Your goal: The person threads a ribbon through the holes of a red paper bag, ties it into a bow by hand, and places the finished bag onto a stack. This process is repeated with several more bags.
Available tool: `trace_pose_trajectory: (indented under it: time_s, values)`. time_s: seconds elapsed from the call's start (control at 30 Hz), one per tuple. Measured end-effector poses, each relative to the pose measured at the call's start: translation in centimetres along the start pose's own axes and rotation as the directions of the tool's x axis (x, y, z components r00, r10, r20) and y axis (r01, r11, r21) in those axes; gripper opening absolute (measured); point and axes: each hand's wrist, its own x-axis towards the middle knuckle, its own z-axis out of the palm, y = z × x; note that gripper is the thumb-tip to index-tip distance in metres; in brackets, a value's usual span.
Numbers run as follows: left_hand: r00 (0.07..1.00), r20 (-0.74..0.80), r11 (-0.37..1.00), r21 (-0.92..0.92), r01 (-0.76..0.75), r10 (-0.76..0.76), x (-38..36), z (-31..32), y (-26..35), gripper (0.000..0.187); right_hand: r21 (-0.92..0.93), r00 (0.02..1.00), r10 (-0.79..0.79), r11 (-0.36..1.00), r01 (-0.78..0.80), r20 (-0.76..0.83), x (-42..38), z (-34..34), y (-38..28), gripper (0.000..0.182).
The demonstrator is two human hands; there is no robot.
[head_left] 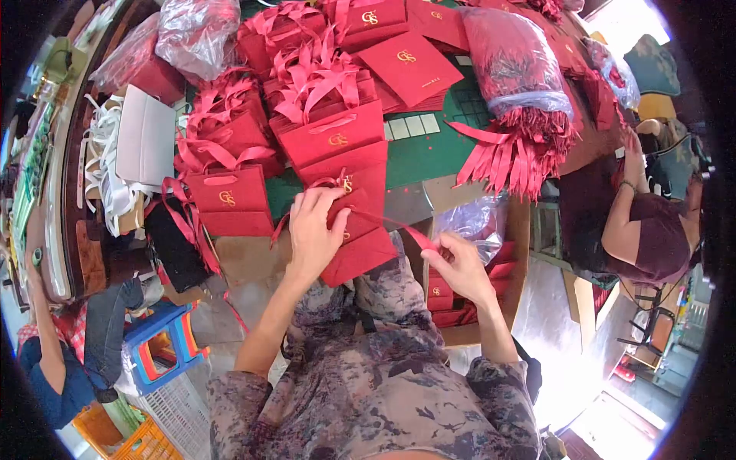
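Observation:
In front of me a red paper bag (pixel 359 251) with a gold logo lies on the table's edge, overlapping other red bags. My left hand (pixel 313 230) holds this bag near its upper edge, its fingers bent over the red surface and the thumb on the logo side. A red ribbon (pixel 400 225) runs from the bag to the right. My right hand (pixel 460 268) pinches the ribbon's free end between thumb and fingers and keeps it stretched. Just beyond my left hand, a stack of red bags (pixel 330 142) carries loose ribbon handles.
Ribbons in a plastic-wrapped bundle (pixel 517 69) lie at the back right. Left stand more red bags (pixel 230 192) and white bags (pixel 142 138). A cardboard box (pixel 521 268) of red bags sits below my right hand. Co-workers are at right (pixel 652 230) and left (pixel 46 360).

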Motion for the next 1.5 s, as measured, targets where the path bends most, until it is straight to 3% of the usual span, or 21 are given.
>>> trace_pose_trajectory:
  time_s: [0.07, 0.1, 0.13, 0.2, 0.27, 0.4, 0.47, 0.5, 0.53, 0.6, 0.63, 0.7, 0.73, 0.93, 1.0, 1.03, 1.07, 1.1, 1.13, 1.23, 1.5]
  values:
    - [0.997, -0.038, 0.997, 0.053, 0.063, -0.061, -0.7, -1.1, 2.3, 0.025, 0.632, 0.981, 0.114, 0.751, -0.189, 0.157, -0.3, 1.0, -1.1, 0.012]
    - [0.997, -0.054, 0.997, -0.051, 0.061, -0.064, -1.2, -1.6, 3.0, 0.025, 0.714, 0.984, 0.051, 0.681, -0.161, 0.173, -0.1, 2.0, -1.2, 0.012]
    - [0.995, -0.068, 0.986, -0.154, 0.058, -0.069, -2.0, -2.2, 3.7, 0.024, 0.715, 0.983, 0.051, 0.68, -0.164, 0.177, 0.2, 2.6, -2.1, 0.012]
    - [0.978, 0.118, 0.922, -0.331, 0.201, -0.171, -4.0, -3.1, 5.2, 0.03, 0.853, 0.965, 0.091, 0.453, -0.26, 0.246, 1.2, 3.7, -4.3, 0.013]
    - [0.879, 0.35, 0.756, -0.463, 0.462, -0.323, -5.7, -3.9, 6.4, 0.032, 0.873, 0.971, 0.06, 0.429, -0.234, 0.23, 2.1, 5.8, -4.9, 0.016]
    - [0.89, 0.359, 0.813, -0.403, 0.42, -0.282, -8.5, -3.1, 5.2, 0.029, 0.897, 0.989, -0.007, 0.421, -0.132, 0.149, 2.9, 7.1, -6.2, 0.016]
    - [0.712, 0.581, 0.432, -0.567, 0.701, -0.394, -9.7, -2.5, 3.9, 0.027, 0.843, 0.984, 0.083, 0.506, -0.18, 0.16, 2.8, 7.1, -6.5, 0.013]
    - [0.668, 0.644, 0.307, -0.593, 0.744, -0.374, -9.7, -2.5, 3.0, 0.027, 0.834, 0.998, 0.061, 0.55, -0.048, 0.017, 2.7, 7.6, -6.5, 0.017]
    - [0.671, 0.635, 0.304, -0.599, 0.741, -0.383, -9.8, -2.6, 1.9, 0.027, 0.525, 0.987, 0.084, 0.851, 0.0, -0.137, 2.3, 7.2, -6.4, 0.029]
    - [0.493, 0.814, -0.195, -0.561, 0.805, -0.307, -9.5, -2.9, 0.3, 0.026, 0.24, 0.909, -0.126, 0.942, 0.235, -0.397, 1.7, 7.1, -6.7, 0.043]
    - [0.448, 0.843, -0.311, -0.53, 0.789, -0.299, -9.2, -3.1, 0.1, 0.03, 0.239, 0.911, -0.138, 0.94, 0.245, -0.389, 1.6, 7.0, -6.7, 0.043]
    - [0.418, 0.859, -0.39, -0.507, 0.768, -0.294, -8.5, -3.0, 0.4, 0.031, -0.131, 0.723, -0.598, 0.794, 0.594, -0.346, 1.5, 6.9, -6.6, 0.048]
    - [0.386, 0.88, -0.464, -0.474, 0.748, -0.276, -8.0, -2.8, 0.7, 0.032, -0.206, 0.69, -0.692, 0.721, 0.661, -0.21, 1.7, 6.8, -6.7, 0.045]
    - [0.49, 0.855, -0.56, -0.494, 0.665, -0.171, -7.9, -2.4, 0.4, 0.029, -0.172, 0.657, -0.737, 0.676, 0.716, -0.158, 3.7, 7.9, -6.6, 0.04]
    - [0.541, 0.79, 0.012, -0.562, 0.827, -0.289, -7.7, -3.6, 0.6, 0.025, -0.027, 0.677, -0.706, 0.696, 0.717, -0.206, 4.1, 7.6, -7.2, 0.031]
    - [0.661, 0.612, 0.4, -0.526, 0.751, -0.435, -7.1, -4.2, 0.9, 0.023, -0.024, 0.679, -0.705, 0.698, 0.716, -0.205, 4.0, 7.8, -7.2, 0.031]
    - [0.657, 0.615, 0.398, -0.523, 0.754, -0.436, -6.3, -5.0, 1.0, 0.023, 0.06, 0.765, -0.612, 0.772, 0.633, -0.201, 3.6, 8.1, -7.1, 0.028]
    - [0.829, 0.299, 0.752, -0.355, 0.556, -0.472, -5.4, -5.9, 0.9, 0.029, 0.143, 0.84, -0.51, 0.832, 0.537, -0.186, 3.4, 8.3, -7.0, 0.024]
    - [0.945, -0.01, 0.945, -0.031, 0.326, -0.327, -4.8, -6.2, 0.6, 0.035, 0.145, 0.844, -0.503, 0.835, 0.53, -0.186, 3.6, 8.6, -7.2, 0.024]
    - [0.961, 0.056, 0.954, 0.146, 0.261, -0.271, -4.1, -5.8, -0.4, 0.044, 0.159, 0.9, -0.373, 0.897, 0.411, -0.226, 4.7, 10.1, -8.4, 0.023]
    - [0.98, 0.051, 0.967, 0.181, 0.178, -0.19, -4.6, -4.4, -1.0, 0.039, 0.214, 0.944, -0.195, 0.943, 0.255, -0.265, 6.3, 12.9, -8.7, 0.015]
